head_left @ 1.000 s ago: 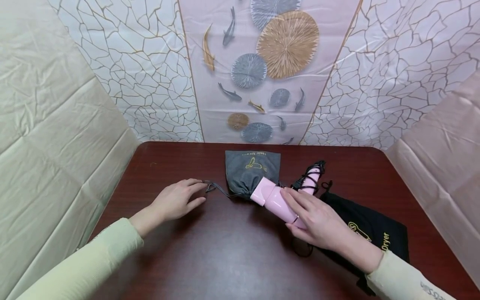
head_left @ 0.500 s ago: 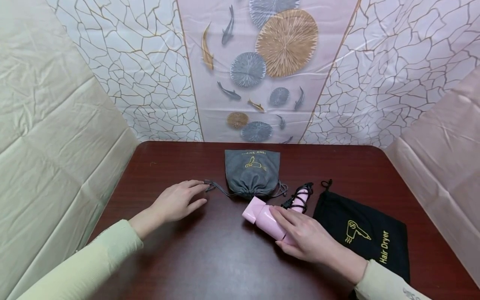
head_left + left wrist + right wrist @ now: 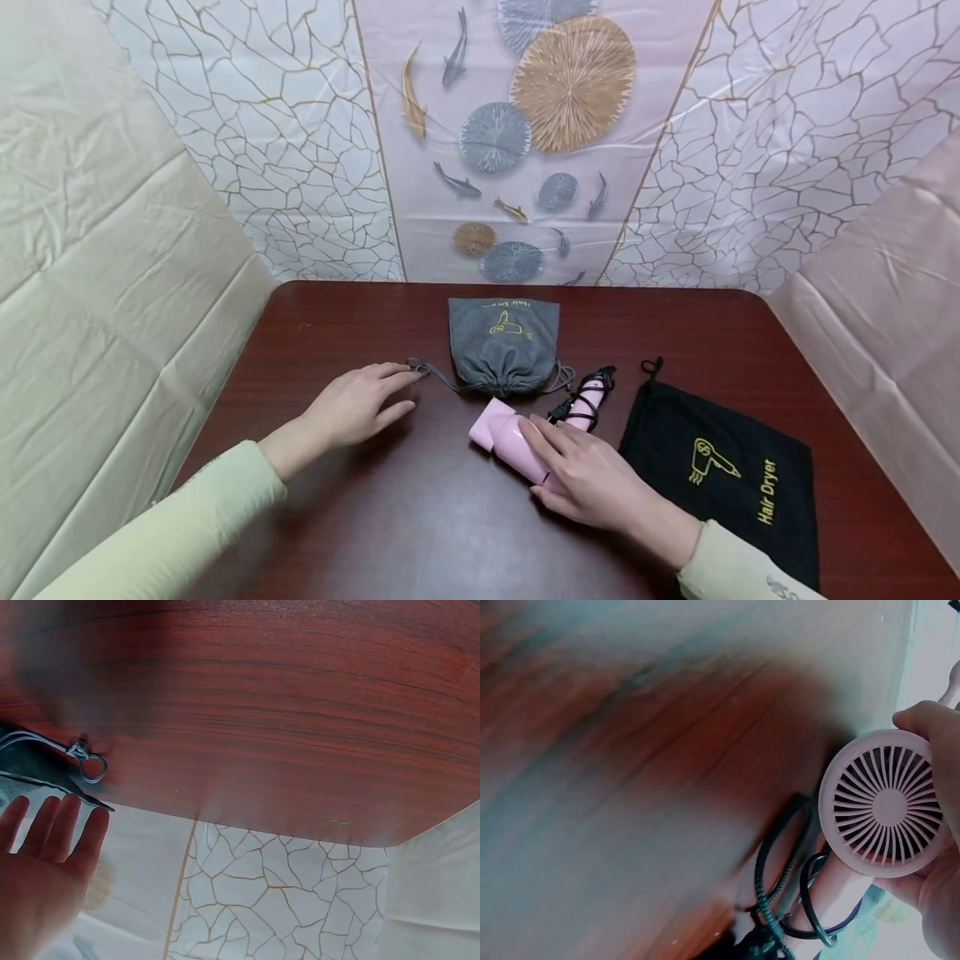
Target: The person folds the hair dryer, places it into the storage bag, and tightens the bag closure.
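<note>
A pink hair dryer [image 3: 516, 448] lies low over the middle of the table, nozzle toward the left. My right hand [image 3: 596, 477] grips its barrel from above. In the right wrist view the round rear grille [image 3: 889, 806] faces the camera, with thumb and fingers on either side of the barrel. A black cord [image 3: 594, 398] is wound around the handle. My left hand [image 3: 358, 406] is held with fingers extended and nothing in it, fingertips right at the drawstring loop [image 3: 422, 367] of a grey pouch [image 3: 504, 346].
To the right lies a flat black drawstring bag [image 3: 731, 479] printed "Hair Dryer". The dark red wooden table [image 3: 360, 325] meets a patterned backdrop [image 3: 322, 150] at its far edge, with pale cloth walls [image 3: 97, 275] at both sides.
My right hand has brought the hair dryer left and toward me, off the black bag and away from the grey pouch. The left hand has stayed almost still.
</note>
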Available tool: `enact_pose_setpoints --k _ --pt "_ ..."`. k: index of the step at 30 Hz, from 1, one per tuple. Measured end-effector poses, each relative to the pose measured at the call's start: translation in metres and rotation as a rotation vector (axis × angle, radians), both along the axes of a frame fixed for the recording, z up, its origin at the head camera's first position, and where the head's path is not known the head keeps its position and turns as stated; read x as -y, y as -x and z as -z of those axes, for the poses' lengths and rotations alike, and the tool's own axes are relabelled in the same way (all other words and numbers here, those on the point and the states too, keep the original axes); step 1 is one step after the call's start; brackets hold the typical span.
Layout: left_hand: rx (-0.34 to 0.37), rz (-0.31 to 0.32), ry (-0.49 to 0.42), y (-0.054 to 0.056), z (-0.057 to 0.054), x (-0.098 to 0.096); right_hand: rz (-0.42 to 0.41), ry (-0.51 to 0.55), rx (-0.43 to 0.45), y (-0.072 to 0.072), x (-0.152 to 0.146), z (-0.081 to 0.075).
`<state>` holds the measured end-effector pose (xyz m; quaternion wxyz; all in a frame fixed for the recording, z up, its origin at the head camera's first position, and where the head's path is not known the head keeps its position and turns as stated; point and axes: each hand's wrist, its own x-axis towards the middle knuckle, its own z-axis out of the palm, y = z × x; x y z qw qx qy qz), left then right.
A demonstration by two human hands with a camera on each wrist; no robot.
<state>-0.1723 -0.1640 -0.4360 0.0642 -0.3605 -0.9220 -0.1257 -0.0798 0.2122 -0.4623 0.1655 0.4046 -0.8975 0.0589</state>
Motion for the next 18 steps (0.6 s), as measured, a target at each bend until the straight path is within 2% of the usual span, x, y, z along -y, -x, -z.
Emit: enact_pose_setpoints --k 5,11,18 --pt "-0.020 0.017 0.002 -0.001 0.001 -0.001 -0.020 -0.005 -0.010 0.001 0.007 0.002" --pt "-0.027 0.045 0.014 -0.003 -0.003 -0.007 -0.029 -0.012 0.009 -0.002 0.007 0.002" --pt "-0.067 0.116 0.040 -0.009 -0.010 -0.022 -0.050 0.021 0.056 -0.005 -0.006 -0.012"
